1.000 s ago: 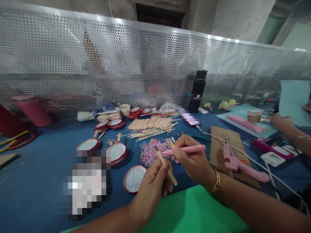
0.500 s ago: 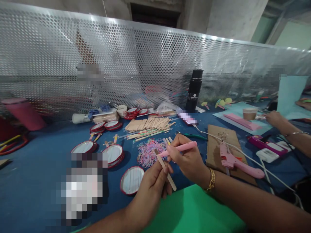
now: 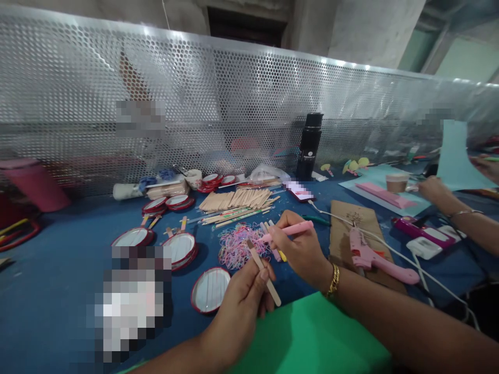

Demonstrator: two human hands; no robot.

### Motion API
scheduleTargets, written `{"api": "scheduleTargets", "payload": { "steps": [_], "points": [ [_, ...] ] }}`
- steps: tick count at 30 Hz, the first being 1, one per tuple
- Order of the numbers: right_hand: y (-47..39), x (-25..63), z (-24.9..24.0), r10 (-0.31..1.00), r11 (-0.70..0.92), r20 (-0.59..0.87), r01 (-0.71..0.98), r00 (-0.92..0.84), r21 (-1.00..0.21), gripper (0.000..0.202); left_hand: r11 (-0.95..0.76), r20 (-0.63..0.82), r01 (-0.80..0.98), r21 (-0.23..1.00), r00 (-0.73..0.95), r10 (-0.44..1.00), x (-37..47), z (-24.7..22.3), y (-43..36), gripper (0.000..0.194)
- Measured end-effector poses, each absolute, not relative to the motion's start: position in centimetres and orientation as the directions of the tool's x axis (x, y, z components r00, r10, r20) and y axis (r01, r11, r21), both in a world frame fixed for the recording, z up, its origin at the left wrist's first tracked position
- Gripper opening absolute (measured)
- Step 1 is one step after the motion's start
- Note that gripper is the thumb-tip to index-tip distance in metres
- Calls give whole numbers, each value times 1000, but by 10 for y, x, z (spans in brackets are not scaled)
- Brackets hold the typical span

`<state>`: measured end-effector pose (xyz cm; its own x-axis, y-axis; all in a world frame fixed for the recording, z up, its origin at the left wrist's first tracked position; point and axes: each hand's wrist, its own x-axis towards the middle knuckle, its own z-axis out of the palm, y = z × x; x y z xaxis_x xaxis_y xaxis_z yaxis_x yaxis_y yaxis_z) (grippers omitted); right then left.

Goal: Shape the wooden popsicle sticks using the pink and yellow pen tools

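Drawing back a little, the right hand [image 3: 298, 249] now carries the pink pen [image 3: 298, 228] with its tip just beside the stick's upper part; half a second ago the tip lay across the wood. Whether it touches at this instant is too small to tell. This looks like a gap between strokes, with the coloring apparently under way rather than finished: the stick [image 3: 255, 256] is dark brown at its upper end and pale wood lower down.

Left hand [image 3: 247, 291] stays closed around the stick, pinching it between thumb and fingers, slanted above the bench [image 3: 70, 270] near the green sheet [image 3: 312, 337]. The right hand is narrow about the pen. Other pens [image 3: 283, 256] show past it; I cannot tell whether they are held or lying down. Behind the stick lies the pile of bands [image 3: 236, 246]. Farther right, the blue sheet [image 3: 450, 150] beside a co-worker's hand [image 3: 431, 189] now curves outward at its foot.
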<state>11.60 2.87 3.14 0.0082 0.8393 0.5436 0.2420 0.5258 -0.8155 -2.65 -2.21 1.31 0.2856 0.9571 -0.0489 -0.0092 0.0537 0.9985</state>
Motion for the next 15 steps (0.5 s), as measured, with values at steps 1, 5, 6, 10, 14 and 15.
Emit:
{"api": "scheduleTargets", "payload": {
  "steps": [1,5,6,10,14,15],
  "points": [
    [28,116,31,841,524,541,232,14,-820,27,66,-62,-6,998,285,957,-27,14,-22,41],
    [23,113,33,842,533,539,213,-35,-819,27,78,-75,2,997,280,957,-27,13,-21,39],
    [22,112,34,840,537,541,214,-45,-816,27,74,-71,0,997,279,958,-26,12,-20,39],
    [19,109,36,848,529,524,167,-76,-832,26,69,-67,3,998,289,955,-25,12,-20,40],
    [21,110,34,831,555,550,187,-84,-811,25,53,-53,9,999,285,957,-24,12,-20,42],
    [22,111,34,826,561,558,204,-79,-802,25,54,-55,11,998,280,958,-25,12,-20,42]
  ]
}}
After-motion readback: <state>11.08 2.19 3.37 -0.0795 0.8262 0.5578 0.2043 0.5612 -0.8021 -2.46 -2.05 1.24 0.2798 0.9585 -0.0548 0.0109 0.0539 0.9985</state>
